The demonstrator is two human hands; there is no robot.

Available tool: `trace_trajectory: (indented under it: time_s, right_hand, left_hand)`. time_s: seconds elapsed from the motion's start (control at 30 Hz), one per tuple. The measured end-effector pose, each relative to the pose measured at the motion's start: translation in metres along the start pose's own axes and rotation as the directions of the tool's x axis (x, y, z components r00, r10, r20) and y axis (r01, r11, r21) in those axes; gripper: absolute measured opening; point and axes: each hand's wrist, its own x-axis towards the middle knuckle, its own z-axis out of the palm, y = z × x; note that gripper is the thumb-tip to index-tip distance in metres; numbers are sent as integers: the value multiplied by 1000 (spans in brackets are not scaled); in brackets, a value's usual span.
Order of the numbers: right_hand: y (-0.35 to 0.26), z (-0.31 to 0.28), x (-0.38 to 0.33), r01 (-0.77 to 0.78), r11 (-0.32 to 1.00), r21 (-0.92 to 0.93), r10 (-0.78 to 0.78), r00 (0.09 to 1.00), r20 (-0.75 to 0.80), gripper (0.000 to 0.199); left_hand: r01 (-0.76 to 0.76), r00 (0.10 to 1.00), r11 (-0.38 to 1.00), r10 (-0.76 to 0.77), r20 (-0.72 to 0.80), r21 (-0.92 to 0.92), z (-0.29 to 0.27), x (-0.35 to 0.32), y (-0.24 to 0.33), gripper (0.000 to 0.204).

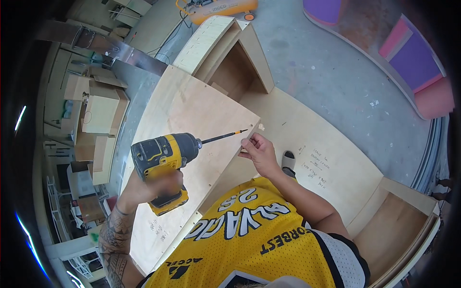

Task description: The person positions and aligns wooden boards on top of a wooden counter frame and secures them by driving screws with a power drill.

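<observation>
Left hand (161, 185) clamped on the grip of a yellow cordless drill (165, 161), its long bit (223, 137) aimed at the plywood panel (192, 115) edge. Right hand (259, 152) pinches that edge just beside the tip (fingers close). Best kept level, square to the edge, fingers clear.

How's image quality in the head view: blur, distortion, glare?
Head view: strong fisheye, plywood panel edges bow and the corners vignette black; left hand on the yellow drill is motion-blurred, right hand and drill bit are sharp; light is even daylight, soft shadows, slight glare streaks at the left rim.
</observation>
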Motion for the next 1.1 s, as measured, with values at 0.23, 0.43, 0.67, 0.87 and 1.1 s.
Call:
trace_trajectory:
  time_s: [0.23,0.43,0.67,0.87,1.1]
  right_hand:
    - [12,11,-12,-11,999,46,10,1000,10,26]
    - [9,8,-10,-23,999,22,23,1000,8,27]
    - [8,13,-12,-22,998,65,23,1000,-6,31]
    - [5,14,-12,-8,1000,18,9,1000,-18,31]
    - [10,11,-10,-8,999,33,9,1000,-15,31]
  left_hand:
    - [19,1000,997,-20,14,69,-4,-9,-3,24]
    - [27,1000,991,-27,-2,128,-3,-5,4,27]
    - [186,981,927,-194,-7,325,-4,7,49,38]
    - [102,981,850,-171,89,516,0,31,101,43]
    - [80,976,819,-180,122,568,8,39,113,46]
